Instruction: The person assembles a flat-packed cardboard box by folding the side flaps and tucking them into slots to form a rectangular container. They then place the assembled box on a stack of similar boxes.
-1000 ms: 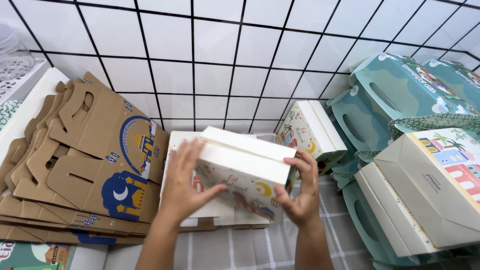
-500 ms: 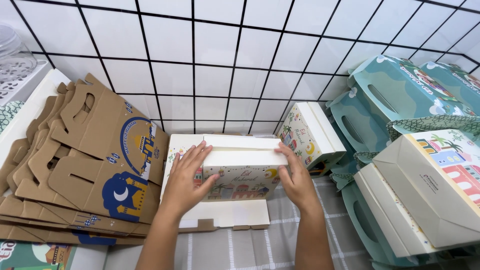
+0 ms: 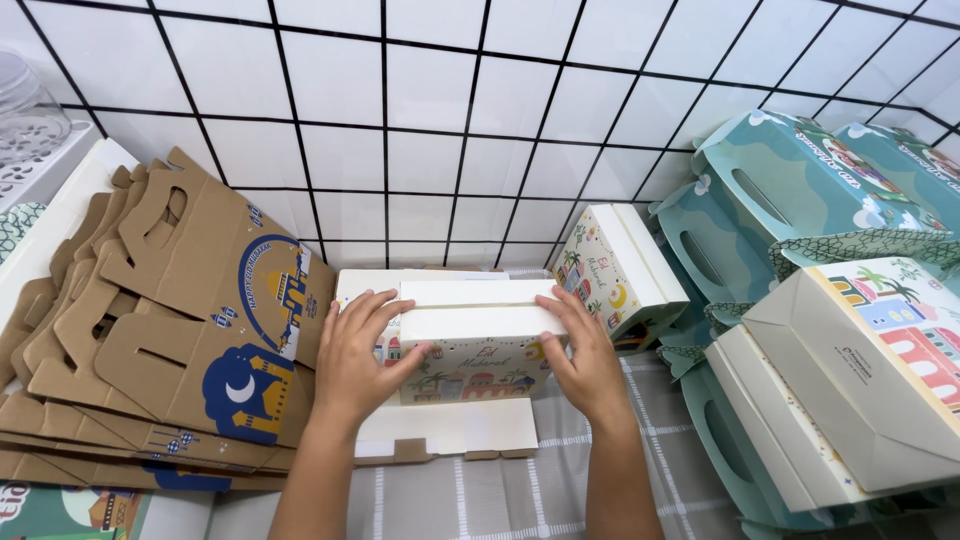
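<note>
Box held between both hands, long axis running left to right.

We find the box, cream with printed sides, lying straight between the two hands, its long axis across the body, so neither hand is nearer. The left hand presses flat on its left end, fingers spread over the top; the right hand clasps the right end, thumb on the front face. Both grips are part open, grasping the box. Under it lies a flat blank on the desk; brown cartons lie left of the left hand.
</note>
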